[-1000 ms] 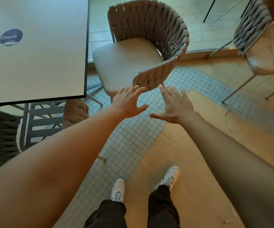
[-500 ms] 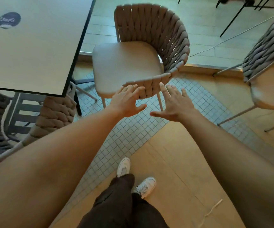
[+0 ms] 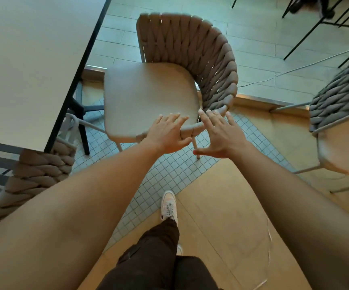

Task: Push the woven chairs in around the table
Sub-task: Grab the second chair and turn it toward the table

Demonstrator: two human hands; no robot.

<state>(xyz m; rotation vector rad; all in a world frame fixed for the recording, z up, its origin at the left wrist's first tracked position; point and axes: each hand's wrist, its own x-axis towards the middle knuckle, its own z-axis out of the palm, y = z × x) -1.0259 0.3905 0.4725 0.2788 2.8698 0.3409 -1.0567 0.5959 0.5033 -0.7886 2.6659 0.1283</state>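
A tan woven chair (image 3: 148, 95) with a padded seat stands beside the right edge of the pale table (image 3: 29, 65), its seat facing the table. My left hand (image 3: 167, 132) lies flat with fingers spread over the chair's near woven armrest. My right hand (image 3: 221, 135) hovers open just right of it, fingertips at the armrest's curve; contact cannot be told. Another woven chair (image 3: 37, 174) sits tucked under the table's near corner at lower left.
A third woven chair (image 3: 341, 114) stands at the right. Black legs of other furniture (image 3: 307, 24) are at the top right. A thin cable (image 3: 295, 68) crosses the grey floor. My feet (image 3: 169, 208) are on the wooden floor below.
I have stepped closer to the chair. Both hands have reached forward from short of the armrest to over it, the left now resting on it.
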